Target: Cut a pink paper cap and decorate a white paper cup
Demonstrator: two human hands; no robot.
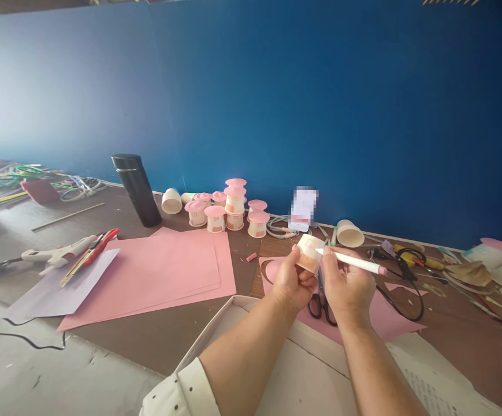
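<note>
My left hand [294, 282] is closed around a small paper cup [309, 248], which is upside down and slightly tilted, with an orange patch and faint pink lines on its side. In my right hand [349, 286] is a white marker pen [357, 262] with a pink end pointing right; its other end meets the cup's side. Below the hands, black-handled scissors [315, 306] lie on a cut pink sheet [387, 312], partly covered by my right hand. A pink marker cap [251, 257] rests on the table to the left.
Several paper cups with pink paper roofs [235, 202] stand at the wall, some stacked. A black flask [137, 190], pink sheets [168, 263], a glue gun [60, 252] and a red cutter [99, 248] are left. An open box lid [216, 329] lies under my arms.
</note>
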